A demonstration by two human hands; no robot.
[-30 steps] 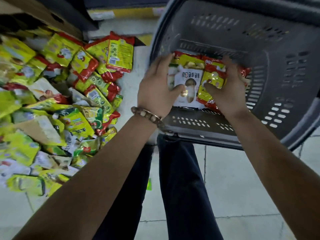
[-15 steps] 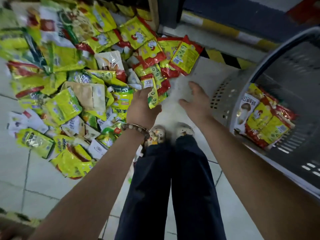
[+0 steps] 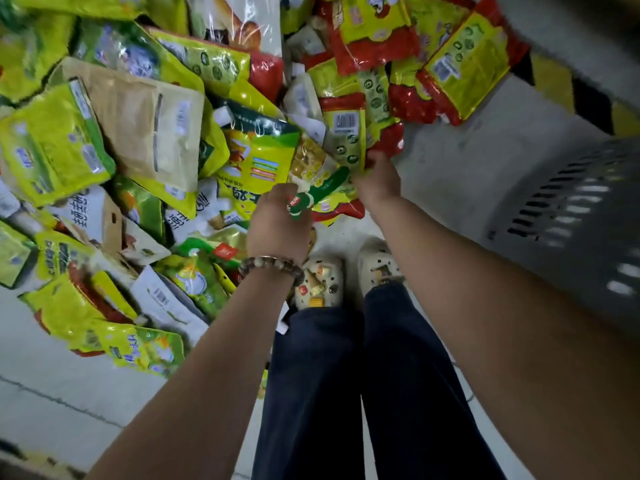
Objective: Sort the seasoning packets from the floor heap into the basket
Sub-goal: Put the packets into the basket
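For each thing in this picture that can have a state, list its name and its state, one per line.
left hand: closed on a green packet
right hand: gripping the edge of a yellow-and-red packet
heap of packets: loose and jumbled on the floor
basket: at the right, contents out of view

Pale tiled floor (image 3: 59, 386) with dark grout lines; pair of cream clogs (image 3: 320, 280) studded with small charms; dark navy trousers (image 3: 349, 393); beaded bracelet (image 3: 270, 265); yellow-and-black hazard stripe (image 3: 568, 95) along the far kerb.
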